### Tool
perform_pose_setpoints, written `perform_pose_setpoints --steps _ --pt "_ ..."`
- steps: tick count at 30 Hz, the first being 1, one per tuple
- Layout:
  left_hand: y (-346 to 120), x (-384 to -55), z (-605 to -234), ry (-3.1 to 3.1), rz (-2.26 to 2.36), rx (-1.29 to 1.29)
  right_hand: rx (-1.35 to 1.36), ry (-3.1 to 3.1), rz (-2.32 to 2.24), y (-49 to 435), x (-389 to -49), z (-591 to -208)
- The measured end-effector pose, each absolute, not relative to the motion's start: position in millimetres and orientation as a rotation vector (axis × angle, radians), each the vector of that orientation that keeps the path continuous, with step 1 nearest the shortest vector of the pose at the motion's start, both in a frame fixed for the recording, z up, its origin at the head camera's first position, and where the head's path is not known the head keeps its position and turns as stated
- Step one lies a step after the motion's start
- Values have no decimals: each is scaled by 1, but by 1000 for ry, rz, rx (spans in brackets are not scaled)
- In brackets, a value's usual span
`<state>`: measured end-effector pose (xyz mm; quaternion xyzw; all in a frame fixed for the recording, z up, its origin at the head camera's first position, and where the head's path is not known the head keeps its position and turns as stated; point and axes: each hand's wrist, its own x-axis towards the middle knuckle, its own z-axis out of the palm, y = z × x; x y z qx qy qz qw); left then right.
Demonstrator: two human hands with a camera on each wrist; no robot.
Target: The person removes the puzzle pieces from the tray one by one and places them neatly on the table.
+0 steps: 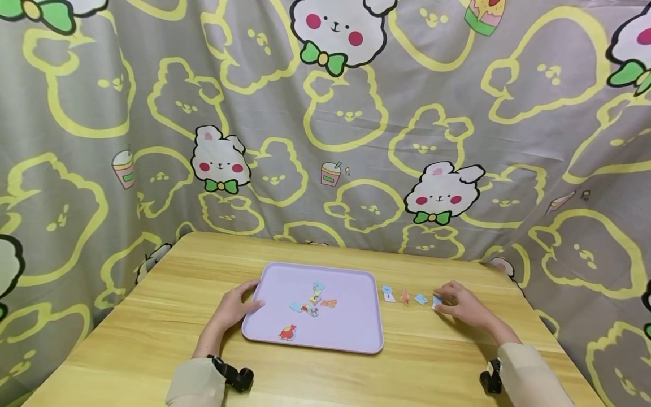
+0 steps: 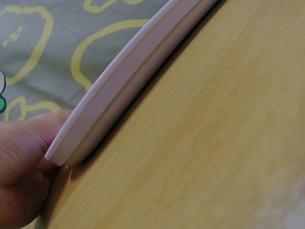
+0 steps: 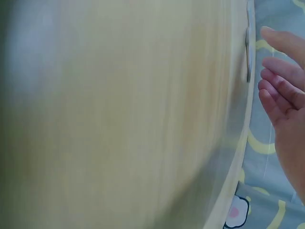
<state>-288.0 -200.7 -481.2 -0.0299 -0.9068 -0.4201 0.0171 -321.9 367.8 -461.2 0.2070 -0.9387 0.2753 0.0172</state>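
Note:
My left hand (image 1: pixel 233 308) grips the left edge of a lilac tray (image 1: pixel 335 277), thumb over the rim. In the left wrist view the left hand (image 2: pixel 26 167) holds the tray's corner (image 2: pixel 107 90) from outside. Several small paper cutouts lie on the tray, among them a red one (image 1: pixel 287 332), an orange one (image 1: pixel 329 303) and a blue one (image 1: pixel 319 286). My right hand (image 1: pixel 460 302) hovers by a blue and white piece (image 1: pixel 436 302) right of the tray. In the right wrist view the right hand (image 3: pixel 286 90) has loosely bent fingers with nothing visible between them.
Between the tray and my right hand, a blue and white piece (image 1: pixel 388 294), an orange piece (image 1: pixel 404 297) and a blue piece (image 1: pixel 420 299) lie in a row on the wooden table (image 1: pixel 315 373). Behind the table hangs a grey patterned curtain (image 1: pixel 285 215).

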Motion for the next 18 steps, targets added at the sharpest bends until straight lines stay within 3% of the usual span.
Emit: perform_pose_setpoints --steps 18 --pt "-201 -289 -483 -2817 -1298 -91 687 -2740 955 304 -324 -472"
